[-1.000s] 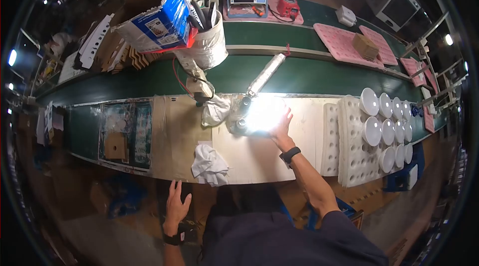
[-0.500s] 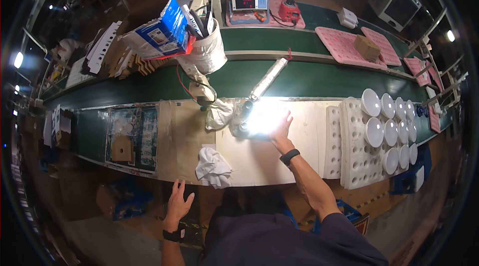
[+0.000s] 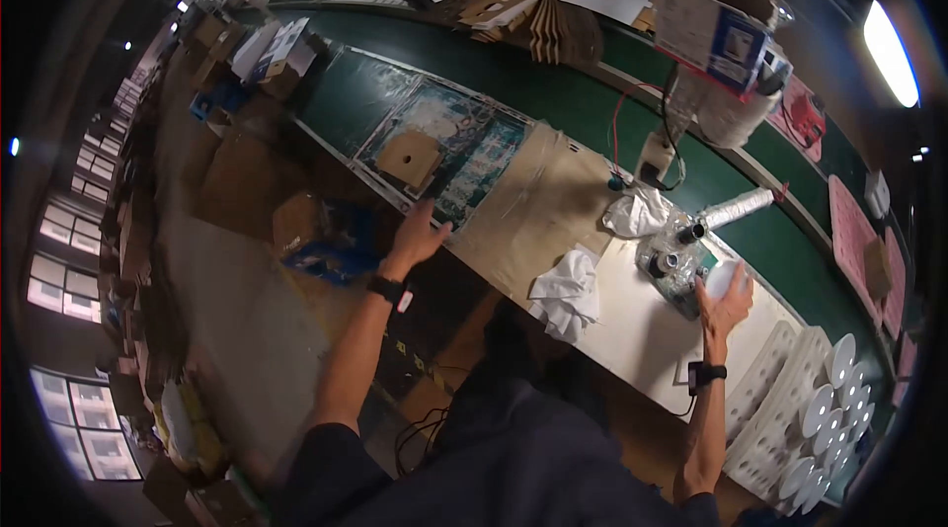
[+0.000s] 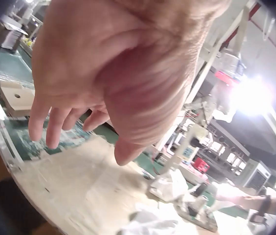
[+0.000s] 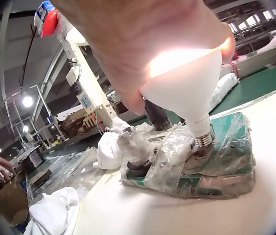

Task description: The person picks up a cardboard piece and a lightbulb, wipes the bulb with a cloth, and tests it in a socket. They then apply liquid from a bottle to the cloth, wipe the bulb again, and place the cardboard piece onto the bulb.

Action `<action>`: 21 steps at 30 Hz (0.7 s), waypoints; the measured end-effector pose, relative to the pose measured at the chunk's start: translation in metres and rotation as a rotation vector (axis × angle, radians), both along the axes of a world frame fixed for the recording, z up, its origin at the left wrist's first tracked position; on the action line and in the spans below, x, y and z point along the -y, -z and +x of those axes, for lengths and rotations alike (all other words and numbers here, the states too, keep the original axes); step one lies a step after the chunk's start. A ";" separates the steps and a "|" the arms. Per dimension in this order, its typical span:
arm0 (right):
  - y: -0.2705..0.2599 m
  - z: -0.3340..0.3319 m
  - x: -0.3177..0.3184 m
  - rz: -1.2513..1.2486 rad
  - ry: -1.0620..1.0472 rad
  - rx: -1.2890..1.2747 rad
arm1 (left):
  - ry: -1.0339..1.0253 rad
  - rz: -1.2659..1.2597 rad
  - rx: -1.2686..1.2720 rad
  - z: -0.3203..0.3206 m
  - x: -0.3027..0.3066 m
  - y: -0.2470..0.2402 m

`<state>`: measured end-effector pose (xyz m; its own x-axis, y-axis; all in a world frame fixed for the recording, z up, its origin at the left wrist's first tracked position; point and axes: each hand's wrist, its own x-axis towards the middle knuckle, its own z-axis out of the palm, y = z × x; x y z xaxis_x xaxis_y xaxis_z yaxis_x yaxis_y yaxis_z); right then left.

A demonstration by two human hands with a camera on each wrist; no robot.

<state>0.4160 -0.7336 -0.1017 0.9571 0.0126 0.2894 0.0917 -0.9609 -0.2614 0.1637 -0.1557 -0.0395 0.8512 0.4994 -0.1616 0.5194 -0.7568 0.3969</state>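
My right hand (image 3: 726, 308) grips a white flared bulb (image 3: 722, 277) by its wide end. In the right wrist view, that hand (image 5: 152, 44) covers the face of the bulb (image 5: 184, 88), with a bright glow under the palm. The bulb's metal screw base (image 5: 204, 141) points down at a green, tape-wrapped block (image 5: 235, 166); whether it is seated in the block, I cannot tell. My left hand (image 3: 417, 236), fingers loosely spread and holding nothing, is at the bench's front edge, near a cardboard piece with a hole (image 3: 408, 160).
Crumpled white cloth (image 3: 568, 295) lies between the hands. White foam trays (image 3: 775, 408) with several white bulbs (image 3: 817, 410) stand at right. Behind the block are a wrapped tube (image 3: 739, 207) and a post with a cable. A blue crate (image 3: 341, 255) is below the bench at left.
The head view has swung left and tilted. My left hand has moved left along the bench edge, towards the cardboard piece. The strong glare at the bulb is gone from the head view.
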 end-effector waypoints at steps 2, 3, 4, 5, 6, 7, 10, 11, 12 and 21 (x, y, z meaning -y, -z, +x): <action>-0.017 -0.016 0.014 0.040 0.061 0.028 | -0.122 -0.091 0.085 0.009 -0.043 -0.007; -0.025 -0.029 0.024 0.114 0.044 0.031 | -0.128 -0.126 0.110 0.013 -0.067 0.001; -0.032 -0.037 0.033 0.189 0.028 0.036 | -0.132 -0.137 0.111 0.019 -0.077 -0.002; -0.049 -0.048 0.029 0.178 0.026 0.039 | -0.154 -0.094 0.038 0.025 -0.086 -0.012; -0.073 -0.067 0.015 0.273 0.035 -0.042 | -0.170 -0.052 -0.039 0.031 -0.098 -0.015; -0.089 -0.085 -0.003 0.367 0.049 -0.123 | -0.102 -0.009 -0.013 0.035 -0.130 0.020; -0.106 -0.123 -0.073 0.643 -0.010 -0.232 | -0.042 0.288 0.009 0.056 -0.176 0.095; -0.116 -0.132 -0.111 0.815 -0.006 -0.309 | -0.034 0.196 -0.070 0.067 -0.185 0.100; -0.115 -0.136 -0.137 0.867 -0.044 -0.353 | -0.030 0.107 -0.151 0.077 -0.194 0.105; -0.137 -0.138 -0.422 1.288 -0.043 -0.648 | -0.004 0.095 0.110 0.069 -0.211 0.093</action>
